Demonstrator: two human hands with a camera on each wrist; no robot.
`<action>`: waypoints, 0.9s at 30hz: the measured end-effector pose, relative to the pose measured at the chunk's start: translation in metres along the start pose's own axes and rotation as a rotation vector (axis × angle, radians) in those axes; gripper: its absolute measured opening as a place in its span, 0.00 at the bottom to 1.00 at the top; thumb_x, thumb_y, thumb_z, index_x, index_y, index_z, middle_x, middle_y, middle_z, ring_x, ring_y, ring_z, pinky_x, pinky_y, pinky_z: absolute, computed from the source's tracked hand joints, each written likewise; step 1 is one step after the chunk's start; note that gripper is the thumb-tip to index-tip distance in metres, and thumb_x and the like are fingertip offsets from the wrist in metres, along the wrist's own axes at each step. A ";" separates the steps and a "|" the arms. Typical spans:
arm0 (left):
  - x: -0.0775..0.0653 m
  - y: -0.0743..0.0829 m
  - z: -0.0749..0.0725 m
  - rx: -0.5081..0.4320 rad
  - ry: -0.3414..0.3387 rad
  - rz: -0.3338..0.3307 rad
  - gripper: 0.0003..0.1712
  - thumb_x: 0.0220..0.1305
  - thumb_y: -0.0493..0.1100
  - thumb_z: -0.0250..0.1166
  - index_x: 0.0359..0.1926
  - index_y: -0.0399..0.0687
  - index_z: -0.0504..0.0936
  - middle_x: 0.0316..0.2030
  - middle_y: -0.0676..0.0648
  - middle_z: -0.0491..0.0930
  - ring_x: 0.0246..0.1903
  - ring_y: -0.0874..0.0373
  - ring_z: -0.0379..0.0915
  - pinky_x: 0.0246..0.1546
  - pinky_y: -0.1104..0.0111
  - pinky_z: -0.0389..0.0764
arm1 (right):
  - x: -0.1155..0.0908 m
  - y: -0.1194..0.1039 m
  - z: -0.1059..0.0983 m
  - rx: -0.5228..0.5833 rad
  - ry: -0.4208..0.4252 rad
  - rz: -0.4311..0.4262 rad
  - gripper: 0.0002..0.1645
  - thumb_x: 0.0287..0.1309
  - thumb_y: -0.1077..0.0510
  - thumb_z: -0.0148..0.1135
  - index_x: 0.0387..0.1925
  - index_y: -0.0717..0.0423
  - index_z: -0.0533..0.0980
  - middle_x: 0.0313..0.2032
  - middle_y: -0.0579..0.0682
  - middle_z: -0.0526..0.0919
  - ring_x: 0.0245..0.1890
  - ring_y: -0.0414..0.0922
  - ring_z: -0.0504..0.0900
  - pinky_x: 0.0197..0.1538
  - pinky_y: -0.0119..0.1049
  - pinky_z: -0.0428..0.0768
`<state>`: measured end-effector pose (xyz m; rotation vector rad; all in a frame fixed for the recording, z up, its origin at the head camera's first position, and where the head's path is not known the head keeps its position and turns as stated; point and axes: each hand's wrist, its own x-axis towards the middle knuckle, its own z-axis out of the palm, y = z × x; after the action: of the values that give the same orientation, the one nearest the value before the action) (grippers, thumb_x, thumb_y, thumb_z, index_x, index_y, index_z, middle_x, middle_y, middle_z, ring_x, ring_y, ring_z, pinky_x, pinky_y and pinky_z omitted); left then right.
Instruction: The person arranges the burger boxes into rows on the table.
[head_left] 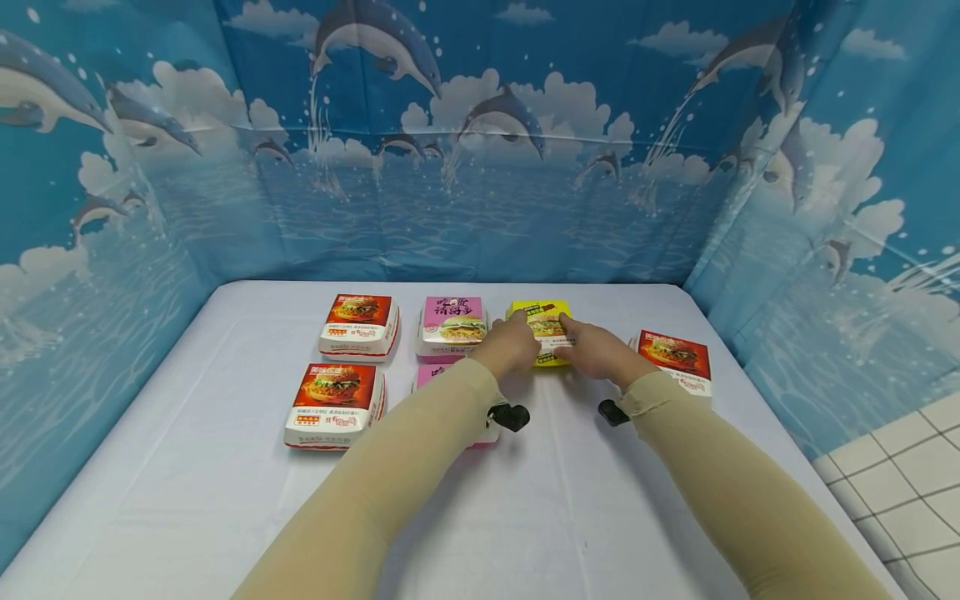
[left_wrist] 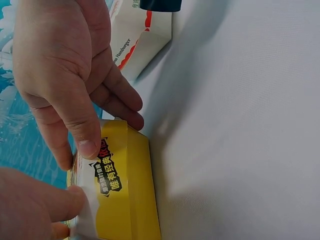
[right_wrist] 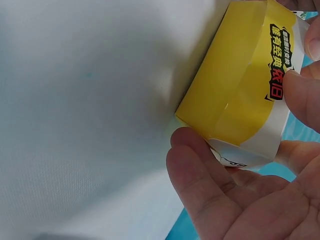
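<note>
A yellow burger box (head_left: 546,321) with a burger picture on its lid is at the back of the table, between both hands. My left hand (head_left: 512,343) grips its left side, thumb (left_wrist: 86,142) on the front and fingers along the side. At the other side my right hand (head_left: 600,352) holds it, thumb (right_wrist: 300,95) on the front and fingers (right_wrist: 200,170) by the lower side corner. The box's underside is hidden, so I cannot tell whether it touches the table. Left of it sits a pink burger box (head_left: 453,321); a second pink box (head_left: 427,375) is mostly covered by the left forearm.
Two red-and-white burger boxes (head_left: 358,321) (head_left: 335,404) stand in a column at left. Another red-and-white box (head_left: 678,358) is beyond the right wrist, partly hidden. The white-covered table (head_left: 187,500) is bounded by a blue dolphin curtain (head_left: 450,225).
</note>
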<state>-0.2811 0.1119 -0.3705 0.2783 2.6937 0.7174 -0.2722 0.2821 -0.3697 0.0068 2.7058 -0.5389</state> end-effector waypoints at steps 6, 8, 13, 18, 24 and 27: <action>0.001 0.000 0.001 0.011 -0.005 0.000 0.40 0.81 0.50 0.55 0.85 0.51 0.50 0.77 0.41 0.64 0.62 0.50 0.67 0.57 0.58 0.78 | -0.001 0.000 0.000 0.015 0.009 0.003 0.50 0.78 0.44 0.56 0.86 0.48 0.40 0.83 0.64 0.51 0.82 0.65 0.51 0.80 0.62 0.58; 0.000 0.000 0.001 0.013 -0.001 0.005 0.40 0.80 0.48 0.55 0.85 0.51 0.51 0.77 0.42 0.64 0.62 0.50 0.67 0.56 0.59 0.78 | -0.001 0.001 0.000 0.017 0.012 0.000 0.50 0.78 0.45 0.56 0.86 0.48 0.40 0.83 0.64 0.50 0.82 0.65 0.51 0.80 0.62 0.58; -0.005 0.001 -0.001 -0.031 0.011 -0.013 0.40 0.78 0.45 0.56 0.84 0.53 0.51 0.72 0.38 0.69 0.59 0.50 0.68 0.56 0.59 0.77 | 0.000 0.002 0.000 0.017 0.013 -0.022 0.51 0.78 0.45 0.56 0.86 0.49 0.39 0.83 0.64 0.49 0.82 0.65 0.50 0.80 0.62 0.58; -0.007 0.001 -0.002 -0.056 0.007 -0.029 0.41 0.78 0.44 0.56 0.85 0.54 0.50 0.72 0.37 0.69 0.57 0.51 0.68 0.58 0.59 0.77 | 0.001 0.002 0.001 0.032 0.009 -0.019 0.51 0.78 0.45 0.56 0.86 0.49 0.38 0.83 0.63 0.48 0.83 0.64 0.49 0.81 0.62 0.56; -0.005 0.000 -0.002 -0.063 0.009 -0.023 0.43 0.77 0.43 0.57 0.85 0.54 0.49 0.74 0.38 0.67 0.61 0.50 0.68 0.64 0.56 0.76 | 0.003 0.001 0.002 0.054 0.022 0.001 0.51 0.78 0.44 0.55 0.86 0.46 0.37 0.84 0.61 0.47 0.83 0.64 0.49 0.81 0.62 0.56; -0.004 0.000 -0.002 -0.060 0.013 -0.018 0.43 0.77 0.42 0.58 0.85 0.53 0.48 0.74 0.38 0.67 0.61 0.50 0.68 0.65 0.56 0.76 | 0.005 0.001 0.002 0.056 0.027 0.004 0.51 0.78 0.44 0.55 0.86 0.46 0.37 0.84 0.61 0.47 0.83 0.63 0.50 0.81 0.62 0.58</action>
<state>-0.2779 0.1097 -0.3683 0.2350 2.6781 0.7956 -0.2756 0.2814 -0.3736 0.0339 2.7154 -0.6171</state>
